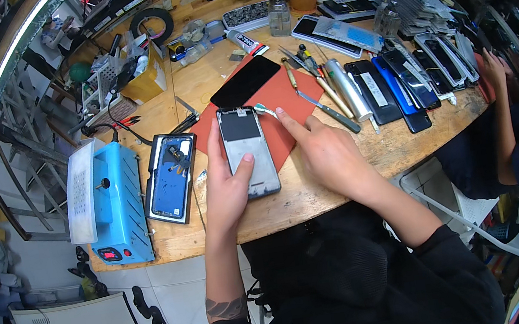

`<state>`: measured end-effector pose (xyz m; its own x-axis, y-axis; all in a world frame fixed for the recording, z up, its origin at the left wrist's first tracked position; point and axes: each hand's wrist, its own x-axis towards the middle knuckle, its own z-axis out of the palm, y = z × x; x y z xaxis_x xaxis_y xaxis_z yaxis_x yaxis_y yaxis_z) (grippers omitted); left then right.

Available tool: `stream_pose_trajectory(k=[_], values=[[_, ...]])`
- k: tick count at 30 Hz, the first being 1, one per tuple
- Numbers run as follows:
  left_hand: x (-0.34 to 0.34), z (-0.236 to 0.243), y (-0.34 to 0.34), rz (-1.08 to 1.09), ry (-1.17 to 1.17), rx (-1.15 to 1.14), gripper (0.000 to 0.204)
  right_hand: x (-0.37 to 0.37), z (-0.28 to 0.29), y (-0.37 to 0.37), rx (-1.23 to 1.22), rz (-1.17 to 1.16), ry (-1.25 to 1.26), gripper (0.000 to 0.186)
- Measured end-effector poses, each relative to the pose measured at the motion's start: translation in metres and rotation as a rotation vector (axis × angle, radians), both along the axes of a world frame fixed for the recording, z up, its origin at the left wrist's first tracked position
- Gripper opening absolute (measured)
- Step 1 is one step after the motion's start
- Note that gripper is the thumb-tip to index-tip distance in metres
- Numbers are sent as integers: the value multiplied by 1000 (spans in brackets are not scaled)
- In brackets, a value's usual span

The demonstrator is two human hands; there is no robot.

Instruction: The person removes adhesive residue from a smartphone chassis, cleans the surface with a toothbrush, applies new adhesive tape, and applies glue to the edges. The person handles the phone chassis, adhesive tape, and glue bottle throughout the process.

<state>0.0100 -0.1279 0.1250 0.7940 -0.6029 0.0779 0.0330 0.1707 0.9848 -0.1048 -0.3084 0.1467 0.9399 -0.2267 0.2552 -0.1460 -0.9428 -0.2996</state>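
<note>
My left hand (226,190) grips a phone body (249,157) with its screen off, thumb across the grey inner frame and fingers along its left side. A dark panel covers the upper part of that frame. In my right hand (331,152) is a small toothbrush (265,111), index finger stretched along its white handle. Its greenish head is at the phone body's upper right corner; whether it touches cannot be told. Just beyond lies a black phone screen (245,81), partly on a reddish-orange mat (286,118).
At left stand a light-blue machine (120,201) and an opened blue phone (171,178) in a black tray. To the right lie a metal spatula (339,117), a silver cylinder (349,91) and several phones (404,82). A glue tube (247,42) lies behind. Another person's arm (501,108) reaches in at right.
</note>
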Motion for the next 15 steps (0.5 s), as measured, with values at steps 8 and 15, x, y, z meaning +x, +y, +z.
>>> stream_pose_trajectory(k=[8,15], values=[[0,-6,-17,112,-228,273,76,15,-19,-3,41,34,-4,73],[-24,5,-16,177,-151,272,75,-53,19,47,79,-28,228,73]])
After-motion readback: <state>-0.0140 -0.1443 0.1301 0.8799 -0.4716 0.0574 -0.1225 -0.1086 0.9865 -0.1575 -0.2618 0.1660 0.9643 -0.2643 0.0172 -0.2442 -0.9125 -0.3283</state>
